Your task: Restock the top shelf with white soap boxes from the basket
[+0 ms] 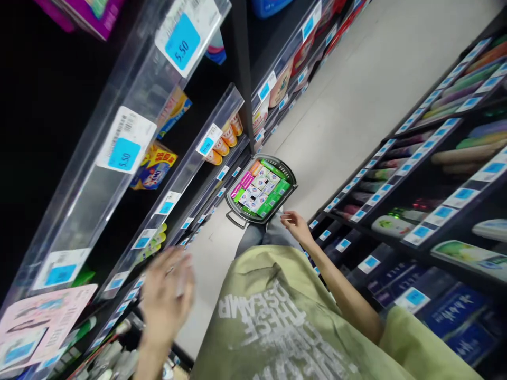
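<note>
I stand in a shop aisle and look down past my green printed shirt. A grey shopping basket (291,180) sits on the floor ahead, filled with several colourful boxes. My right hand (295,224) hangs beside my leg just behind the basket, fingers loosely apart and holding nothing. My left hand (166,298) is raised next to the lower shelves on the left; it is blurred by motion, fingers spread, and nothing shows in it.
Dark shelving with clear plastic fronts and blue price tags (182,41) lines the left side, holding bags and jars (232,134). More shelves with packets (467,153) and blue boxes (455,311) run along the right. A pale floor (368,89) stretches between them.
</note>
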Motion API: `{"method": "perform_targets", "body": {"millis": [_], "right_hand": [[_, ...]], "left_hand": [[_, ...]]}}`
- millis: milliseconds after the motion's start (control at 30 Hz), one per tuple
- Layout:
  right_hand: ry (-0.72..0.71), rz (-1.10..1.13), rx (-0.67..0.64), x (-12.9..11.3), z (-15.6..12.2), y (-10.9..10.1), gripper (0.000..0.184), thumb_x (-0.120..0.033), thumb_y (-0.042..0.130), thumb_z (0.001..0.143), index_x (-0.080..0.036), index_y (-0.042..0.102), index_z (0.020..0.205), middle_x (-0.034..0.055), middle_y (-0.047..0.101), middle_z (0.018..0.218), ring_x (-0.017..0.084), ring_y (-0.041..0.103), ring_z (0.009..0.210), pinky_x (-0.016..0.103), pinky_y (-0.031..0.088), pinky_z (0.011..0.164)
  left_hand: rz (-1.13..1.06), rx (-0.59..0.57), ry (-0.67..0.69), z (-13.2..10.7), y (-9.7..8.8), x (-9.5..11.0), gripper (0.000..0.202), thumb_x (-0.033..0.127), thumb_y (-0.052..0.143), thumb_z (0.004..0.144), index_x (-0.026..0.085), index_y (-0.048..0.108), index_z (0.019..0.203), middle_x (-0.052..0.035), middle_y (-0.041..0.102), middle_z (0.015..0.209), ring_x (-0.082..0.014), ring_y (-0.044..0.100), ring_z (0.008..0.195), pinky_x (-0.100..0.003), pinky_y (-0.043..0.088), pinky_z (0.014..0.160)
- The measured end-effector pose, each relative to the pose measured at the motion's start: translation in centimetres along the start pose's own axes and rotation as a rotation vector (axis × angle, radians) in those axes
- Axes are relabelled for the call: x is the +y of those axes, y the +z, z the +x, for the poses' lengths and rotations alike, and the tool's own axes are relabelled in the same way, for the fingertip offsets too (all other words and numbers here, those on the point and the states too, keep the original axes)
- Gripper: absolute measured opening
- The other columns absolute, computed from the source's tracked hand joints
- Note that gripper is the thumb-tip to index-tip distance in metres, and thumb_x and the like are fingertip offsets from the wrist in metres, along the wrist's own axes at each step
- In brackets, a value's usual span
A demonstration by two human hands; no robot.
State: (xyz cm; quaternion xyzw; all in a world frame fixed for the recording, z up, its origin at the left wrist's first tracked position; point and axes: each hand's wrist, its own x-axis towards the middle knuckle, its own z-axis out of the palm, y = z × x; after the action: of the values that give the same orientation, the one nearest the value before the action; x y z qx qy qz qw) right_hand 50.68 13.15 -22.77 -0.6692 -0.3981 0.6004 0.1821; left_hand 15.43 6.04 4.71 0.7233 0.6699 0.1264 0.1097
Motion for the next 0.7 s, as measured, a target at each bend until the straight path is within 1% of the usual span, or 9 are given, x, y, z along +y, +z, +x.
{"method": "perform_targets", "body": {"millis": [67, 100, 133, 167, 233, 333, 467, 600, 700], "right_hand": [[-0.015, -0.050, 0.021, 0.3, 2.2, 0.3, 0.059, -0.054, 0.069, 0.071, -0.019, 0.057, 0.117, 0.0176, 0.072, 0.118, 0.031, 0.072, 0.099, 0.052, 0.061, 0.084], [-0.020, -0.066, 0.029, 0.3, 3.4, 0.6, 0.064, -0.053, 0.072, 0.070, -0.019, 0.056, 0.121, 0.0185, 0.069, 0.124, 0.033, 0.070, 0.104, 0.054, 0.060, 0.088], [-0.034, -0.086, 0.034, 0.3, 4.7, 0.9, 0.070, -0.052, 0.075, 0.068, -0.018, 0.055, 0.126, 0.0195, 0.066, 0.129, 0.035, 0.068, 0.110, 0.056, 0.058, 0.092], [-0.061, -0.121, 0.038, 0.2, 6.2, 1.3, 0.076, -0.052, 0.078, 0.066, -0.017, 0.053, 0.129, 0.0206, 0.063, 0.134, 0.037, 0.065, 0.116, 0.059, 0.055, 0.098], [-0.140, -0.232, 0.045, -0.1, 9.2, 2.3, 0.087, -0.051, 0.082, 0.064, -0.013, 0.050, 0.136, 0.0237, 0.057, 0.140, 0.040, 0.056, 0.129, 0.060, 0.047, 0.110], [-0.239, -0.431, 0.039, -0.2, 13.8, 4.2, 0.100, -0.051, 0.082, 0.068, -0.006, 0.040, 0.147, 0.0268, 0.050, 0.145, 0.043, 0.047, 0.137, 0.059, 0.040, 0.116], [-0.261, -0.566, -0.019, 1.0, 19.6, 7.2, 0.112, -0.044, 0.085, 0.071, -0.005, 0.025, 0.157, 0.0268, 0.035, 0.157, 0.043, 0.037, 0.145, 0.057, 0.038, 0.119], [-0.248, -0.649, -0.100, 4.0, 25.1, 10.8, 0.115, -0.035, 0.086, 0.072, -0.003, 0.019, 0.159, 0.0281, 0.025, 0.163, 0.044, 0.027, 0.151, 0.057, 0.032, 0.123], [-0.266, -0.668, -0.168, 6.9, 28.9, 13.4, 0.112, -0.027, 0.084, 0.072, -0.003, 0.018, 0.158, 0.0280, 0.024, 0.164, 0.043, 0.024, 0.152, 0.058, 0.027, 0.125]], "left_hand": [[-0.028, -0.253, 0.133, 0.1, 6.3, 2.6, 0.037, 0.010, 0.060, 0.092, 0.022, 0.063, 0.127, -0.0116, 0.068, 0.126, -0.0301, 0.062, 0.123, -0.050, 0.052, 0.105], [-0.046, -0.377, 0.196, 0.2, 9.1, 3.8, 0.035, 0.010, 0.058, 0.093, 0.021, 0.064, 0.125, -0.0115, 0.070, 0.125, -0.0305, 0.063, 0.122, -0.048, 0.054, 0.102], [-0.057, -0.458, 0.199, 0.1, 11.5, 4.8, 0.032, 0.008, 0.057, 0.093, 0.019, 0.065, 0.123, -0.0114, 0.071, 0.124, -0.0305, 0.063, 0.120, -0.048, 0.055, 0.100], [-0.090, -0.544, 0.192, 0.1, 13.6, 5.6, 0.030, 0.008, 0.057, 0.094, 0.018, 0.065, 0.122, -0.0110, 0.071, 0.124, -0.0298, 0.064, 0.119, -0.047, 0.056, 0.100], [-0.177, -0.672, 0.142, 0.2, 16.6, 6.4, 0.028, 0.012, 0.058, 0.096, 0.017, 0.064, 0.123, -0.0100, 0.070, 0.124, -0.0282, 0.064, 0.117, -0.045, 0.057, 0.098], [-0.308, -0.753, 0.024, 0.7, 19.5, 5.5, 0.029, 0.018, 0.054, 0.101, 0.019, 0.060, 0.129, -0.0091, 0.069, 0.125, -0.0256, 0.063, 0.118, -0.043, 0.056, 0.099], [-0.356, -0.694, -0.161, 0.2, 23.1, 1.8, 0.030, 0.021, 0.047, 0.104, 0.019, 0.059, 0.131, -0.0106, 0.070, 0.123, -0.0252, 0.064, 0.117, -0.044, 0.055, 0.101], [-0.337, -0.688, -0.338, -3.0, 26.5, -1.9, 0.030, 0.026, 0.050, 0.102, 0.022, 0.062, 0.129, -0.0100, 0.072, 0.120, -0.0269, 0.066, 0.116, -0.044, 0.057, 0.098], [-0.354, -0.742, -0.487, -5.7, 28.1, -3.0, 0.030, 0.029, 0.050, 0.102, 0.024, 0.065, 0.128, -0.0104, 0.072, 0.121, -0.0274, 0.067, 0.116, -0.045, 0.056, 0.099]]}}
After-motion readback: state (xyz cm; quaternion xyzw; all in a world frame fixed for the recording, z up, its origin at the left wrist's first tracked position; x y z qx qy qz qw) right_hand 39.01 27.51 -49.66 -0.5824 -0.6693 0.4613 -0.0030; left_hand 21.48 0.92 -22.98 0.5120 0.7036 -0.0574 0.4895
